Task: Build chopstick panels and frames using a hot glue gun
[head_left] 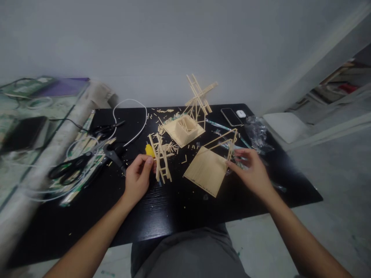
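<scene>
My left hand (138, 175) pinches the left side of a small ladder-like frame of pale wooden sticks (162, 160), which stands tilted over the table. Some of its fingertips are hidden behind the sticks. Just behind it shows a yellow object (150, 150), partly covered. My right hand (251, 170) has thumb and fingers closed at the right corner of a flat square wooden panel (204, 170) with a thin stick frame (232, 144) rising from its far side. Farther back sits a wooden base with a hollow raised block (185, 131), and a stick cross structure (199, 96) rises behind it.
Loose stick offcuts litter the black table (150, 208). At left lie black-handled scissors (71, 168), a dark-handled tool (114, 156), stick bundles (77, 191) and a white cable (146, 116). A phone (231, 117), a white case (240, 114) and clear plastic wrapping (257, 133) are at back right.
</scene>
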Tool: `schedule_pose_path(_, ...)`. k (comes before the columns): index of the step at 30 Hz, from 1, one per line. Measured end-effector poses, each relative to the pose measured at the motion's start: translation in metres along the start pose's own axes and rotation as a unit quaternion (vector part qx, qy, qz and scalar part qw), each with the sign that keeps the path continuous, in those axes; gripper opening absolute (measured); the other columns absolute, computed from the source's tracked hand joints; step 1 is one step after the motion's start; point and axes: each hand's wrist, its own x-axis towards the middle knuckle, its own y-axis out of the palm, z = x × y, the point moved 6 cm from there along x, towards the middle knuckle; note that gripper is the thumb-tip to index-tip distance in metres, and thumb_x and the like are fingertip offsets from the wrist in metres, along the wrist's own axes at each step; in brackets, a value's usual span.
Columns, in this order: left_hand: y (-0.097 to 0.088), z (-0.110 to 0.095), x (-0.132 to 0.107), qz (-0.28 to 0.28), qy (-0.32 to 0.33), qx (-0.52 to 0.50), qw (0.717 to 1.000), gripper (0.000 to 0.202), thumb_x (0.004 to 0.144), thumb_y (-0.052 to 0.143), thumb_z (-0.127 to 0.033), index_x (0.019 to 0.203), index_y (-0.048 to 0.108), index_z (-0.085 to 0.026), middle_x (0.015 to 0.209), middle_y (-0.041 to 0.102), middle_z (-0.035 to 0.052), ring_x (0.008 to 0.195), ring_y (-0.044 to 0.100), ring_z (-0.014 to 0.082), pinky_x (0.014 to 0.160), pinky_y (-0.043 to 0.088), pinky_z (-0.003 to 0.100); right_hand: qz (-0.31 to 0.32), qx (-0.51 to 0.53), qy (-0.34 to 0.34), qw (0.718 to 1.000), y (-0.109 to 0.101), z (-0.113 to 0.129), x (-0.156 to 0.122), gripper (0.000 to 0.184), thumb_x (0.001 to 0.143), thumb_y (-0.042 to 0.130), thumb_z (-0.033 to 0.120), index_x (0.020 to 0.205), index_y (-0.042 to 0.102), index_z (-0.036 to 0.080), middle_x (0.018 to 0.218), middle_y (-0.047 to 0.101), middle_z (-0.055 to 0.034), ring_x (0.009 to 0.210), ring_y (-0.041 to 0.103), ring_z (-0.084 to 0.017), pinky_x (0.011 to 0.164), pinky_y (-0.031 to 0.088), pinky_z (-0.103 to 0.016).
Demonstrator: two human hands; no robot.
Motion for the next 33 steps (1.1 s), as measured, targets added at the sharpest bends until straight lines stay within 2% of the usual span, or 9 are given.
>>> schedule_pose_path(3,0.000,0.004,0.002,-0.001,-0.015,-0.012,1.000,0.044,0.093,0.071,-0.061,0.081,0.066,-0.019,0.067,0.065,0.0007,0.062,0.059,0.0144,0.063,0.049,0.026,0.064,0.010,-0.012,0.998,0.012,-0.002,0.010,0.059,0.081,0.080,0.057,0.126,0.057,0.027,0.132,0.070,-0.0128,0.123,0.069,-0.033,0.108,0.055,-0.058)
schedule_pose_path(5,-0.002,0.009,0.005,-0.005,-0.032,-0.023,0.999,0.043,0.091,0.073,-0.060,0.081,0.067,-0.019,0.068,0.065,0.0007,0.062,0.059,0.0145,0.062,0.048,0.026,0.094,0.013,-0.020,0.995,0.018,0.001,0.013,0.059,0.084,0.078,0.055,0.130,0.055,0.027,0.131,0.072,-0.0130,0.124,0.070,-0.033,0.110,0.055,-0.059)
schedule_pose_path(11,-0.004,0.027,0.013,0.012,-0.089,-0.098,0.991,0.036,0.089,0.075,-0.053,0.085,0.065,-0.018,0.067,0.064,0.0000,0.060,0.058,0.0144,0.060,0.048,0.026,0.105,-0.020,-0.019,0.994,0.020,0.017,0.012,0.065,0.080,0.083,0.058,0.132,0.060,0.026,0.114,0.078,-0.0109,0.109,0.075,-0.033,0.100,0.061,-0.058)
schedule_pose_path(14,-0.001,0.027,0.016,0.014,-0.105,-0.133,0.985,0.034,0.085,0.078,-0.047,0.080,0.063,-0.017,0.069,0.062,0.0005,0.061,0.057,0.0136,0.060,0.049,0.026,0.117,-0.011,-0.006,0.993,0.022,0.025,0.007,0.068,0.077,0.086,0.059,0.130,0.062,0.024,0.106,0.078,-0.0095,0.100,0.076,-0.031,0.093,0.063,-0.054)
schedule_pose_path(18,0.003,0.019,0.019,0.012,-0.114,-0.157,0.981,0.038,0.082,0.080,-0.048,0.076,0.062,-0.015,0.072,0.060,0.0016,0.061,0.056,0.0119,0.058,0.050,0.025,0.131,-0.007,0.010,0.991,0.026,0.037,-0.006,0.060,0.079,0.084,0.057,0.124,0.063,0.024,0.092,0.077,-0.0055,0.083,0.076,-0.027,0.079,0.065,-0.047)
schedule_pose_path(24,0.005,-0.011,0.020,0.033,-0.110,-0.150,0.982,0.037,0.081,0.084,-0.048,0.079,0.065,-0.016,0.066,0.063,0.0015,0.061,0.059,0.0129,0.058,0.050,0.024,0.198,0.013,-0.005,0.980,0.048,0.050,-0.030,0.029,0.097,0.065,0.046,0.115,0.066,0.024,0.086,0.076,-0.0035,0.074,0.074,-0.021,0.065,0.060,-0.034)
schedule_pose_path(27,0.008,-0.034,0.018,0.047,-0.109,-0.134,0.984,0.038,0.083,0.083,-0.051,0.080,0.066,-0.017,0.066,0.064,0.0006,0.056,0.058,0.0122,0.055,0.049,0.024,0.223,0.038,-0.026,0.974,0.054,0.056,-0.036,0.027,0.099,0.062,0.045,0.113,0.068,0.023,0.090,0.077,-0.0047,0.075,0.075,-0.020,0.063,0.060,-0.032)
schedule_pose_path(30,0.014,-0.065,0.019,0.065,-0.099,-0.125,0.985,0.037,0.084,0.084,-0.051,0.081,0.066,-0.018,0.073,0.069,0.0024,0.062,0.063,0.0139,0.056,0.051,0.024,0.234,0.044,-0.025,0.971,0.048,0.062,-0.033,0.025,0.093,0.071,0.046,0.102,0.069,0.023,0.089,0.078,-0.0040,0.070,0.073,-0.019,0.060,0.059,-0.031)
schedule_pose_path(33,0.027,-0.107,0.025,0.091,-0.030,-0.101,0.990,0.032,0.090,0.080,-0.049,0.084,0.067,-0.020,0.071,0.069,0.0015,0.066,0.065,0.0144,0.060,0.054,0.025,0.198,0.049,-0.036,0.978,0.027,0.072,-0.023,0.025,0.090,0.075,0.048,0.090,0.068,0.024,0.083,0.076,-0.0031,0.070,0.073,-0.019,0.061,0.061,-0.031)
